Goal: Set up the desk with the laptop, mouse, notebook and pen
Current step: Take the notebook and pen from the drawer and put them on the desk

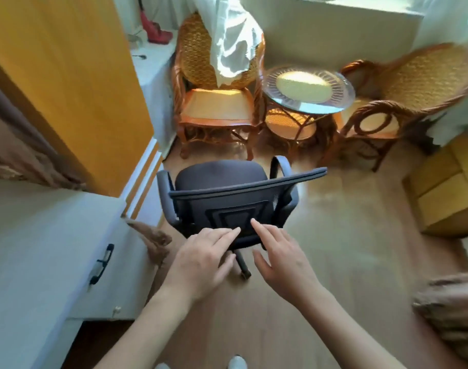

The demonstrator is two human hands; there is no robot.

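Observation:
A grey mesh office chair (227, 193) stands on the wooden floor in front of me, its back turned toward me. My left hand (201, 259) and my right hand (280, 257) reach forward with fingers straight, just below the chair's backrest; both hold nothing. The white desk (41, 235) fills the lower left, with a drawer and a dark handle (102, 265). No laptop, mouse, notebook or pen shows in view.
A yellow cabinet (67, 75) rises at the left. Two rattan chairs (217, 102) (414, 89) flank a round glass table (307, 89) at the back. A yellow box (448, 190) sits at the right. Bedding (451, 310) lies at the lower right.

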